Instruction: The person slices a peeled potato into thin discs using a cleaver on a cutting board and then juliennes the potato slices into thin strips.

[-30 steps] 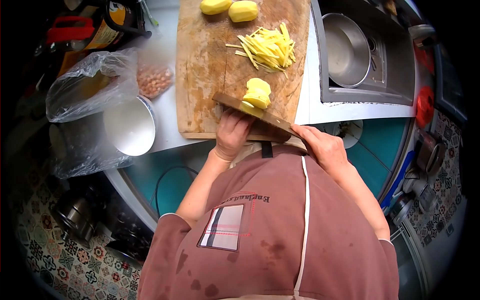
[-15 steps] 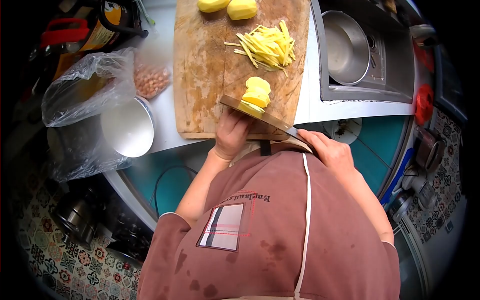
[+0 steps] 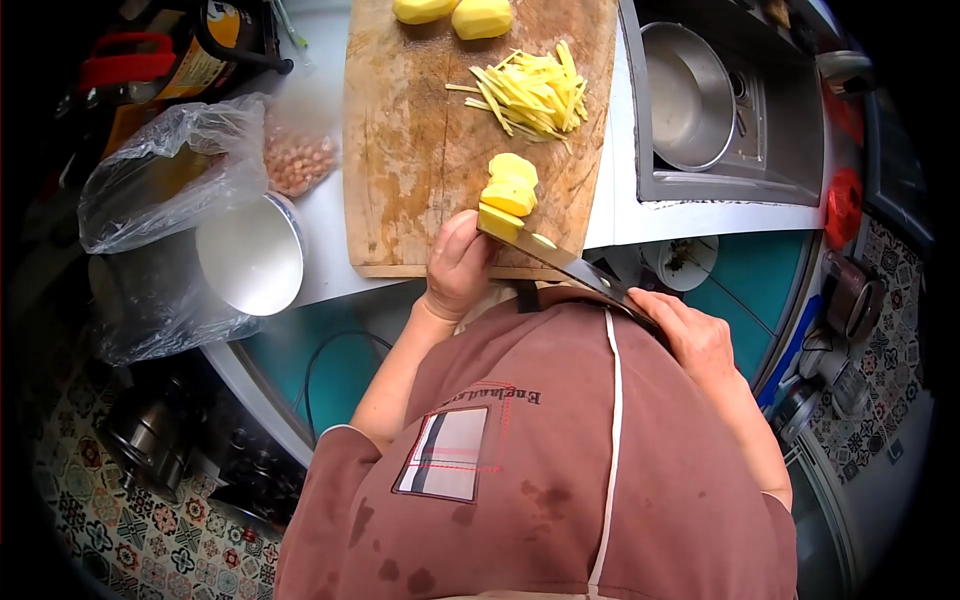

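My right hand (image 3: 690,335) is closed around the handle of a kitchen knife (image 3: 570,264), its blade slanting up and left over the near edge of a wooden cutting board (image 3: 420,150). A yellow potato piece (image 3: 500,222) lies against the blade near its tip, and a thin potato slice (image 3: 543,241) clings to the metal. At the tip, my left hand (image 3: 458,265) has its fingers bunched; what they grip is hidden. Just beyond are overlapping potato slices (image 3: 511,182). Farther up the board lie a heap of potato strips (image 3: 535,95) and peeled potatoes (image 3: 482,18).
To the right, a metal pot (image 3: 686,97) sits in the sink (image 3: 790,185). A white bowl (image 3: 250,255), a clear plastic bag (image 3: 165,190) and a bag of reddish-brown nuts or beans (image 3: 298,165) are left of the board. A bin-like white container (image 3: 690,262) is below the counter.
The knife and my right hand have shifted right and toward me, turning the blade more steeply. More of the potato piece shows beside the blade. My left fingers now show at the blade's tip.
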